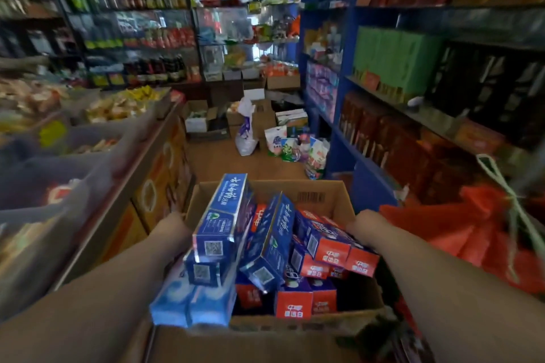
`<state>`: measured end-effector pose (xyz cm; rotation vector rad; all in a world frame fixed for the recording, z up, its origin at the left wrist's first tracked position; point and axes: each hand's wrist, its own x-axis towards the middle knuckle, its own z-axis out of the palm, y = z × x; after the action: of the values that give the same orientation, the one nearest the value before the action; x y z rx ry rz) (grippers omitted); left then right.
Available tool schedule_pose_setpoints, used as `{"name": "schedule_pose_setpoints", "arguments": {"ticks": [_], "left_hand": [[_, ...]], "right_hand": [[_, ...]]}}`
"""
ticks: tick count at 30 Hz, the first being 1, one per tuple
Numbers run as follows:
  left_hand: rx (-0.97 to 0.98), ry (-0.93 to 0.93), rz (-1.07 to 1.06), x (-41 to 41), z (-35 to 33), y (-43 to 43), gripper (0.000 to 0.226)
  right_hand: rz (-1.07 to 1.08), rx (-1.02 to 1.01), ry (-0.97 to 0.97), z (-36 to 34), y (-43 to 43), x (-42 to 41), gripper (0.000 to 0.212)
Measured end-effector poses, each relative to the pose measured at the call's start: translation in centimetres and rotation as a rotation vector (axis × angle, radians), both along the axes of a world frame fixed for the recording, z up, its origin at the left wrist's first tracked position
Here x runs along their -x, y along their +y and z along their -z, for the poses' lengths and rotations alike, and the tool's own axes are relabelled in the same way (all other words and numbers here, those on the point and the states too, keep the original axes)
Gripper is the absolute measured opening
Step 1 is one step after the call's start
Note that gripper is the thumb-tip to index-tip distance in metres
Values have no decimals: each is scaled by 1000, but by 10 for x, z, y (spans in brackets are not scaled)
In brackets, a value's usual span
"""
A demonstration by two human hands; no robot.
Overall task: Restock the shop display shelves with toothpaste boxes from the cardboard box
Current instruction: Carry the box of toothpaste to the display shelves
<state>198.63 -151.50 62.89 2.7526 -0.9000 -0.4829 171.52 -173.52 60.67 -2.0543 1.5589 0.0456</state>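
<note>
An open cardboard box [321,197] sits low in the middle of the view, between my two forearms. It is heaped with several toothpaste boxes: dark blue ones [227,212] tilted upward, blue-and-red ones [330,244] lying flat, and pale blue ones [191,300] poking over the near left rim. My left hand [174,227] is at the box's left side and my right hand [365,224] at its right side. The fingers of both hands are hidden behind the box walls and the packs.
A counter with clear bins of snacks [59,174] runs along the left. Blue shelves [351,74] with red and green cartons stand on the right. An orange plastic bag [472,233] hangs near my right arm. Bags and small cartons [265,132] lie on the aisle floor ahead.
</note>
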Motion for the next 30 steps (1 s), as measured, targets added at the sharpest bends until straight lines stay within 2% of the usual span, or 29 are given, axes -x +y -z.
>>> {"name": "schedule_pose_setpoints", "arguments": {"ticks": [3, 7, 12, 16, 22, 26, 30], "left_hand": [[3, 9, 30, -52, 5, -68, 30], [68, 69, -14, -119, 9, -158, 24], [35, 20, -9, -200, -7, -261, 29], [101, 71, -59, -265, -11, -341, 18], [59, 99, 35, -392, 3, -476, 29], [79, 79, 115, -461, -4, -567, 31], [94, 91, 106, -519, -19, -663, 28]], "right_hand": [[-119, 28, 188, 0, -75, -58, 28], [-166, 8, 279, -9, -172, -132, 31], [-119, 30, 206, -18, -278, -215, 32], [-154, 62, 176, -13, -363, -283, 30], [-29, 39, 93, -1, -485, -388, 19], [-9, 3, 80, -3, -564, -446, 22], [83, -16, 48, -9, -641, -495, 36]]}}
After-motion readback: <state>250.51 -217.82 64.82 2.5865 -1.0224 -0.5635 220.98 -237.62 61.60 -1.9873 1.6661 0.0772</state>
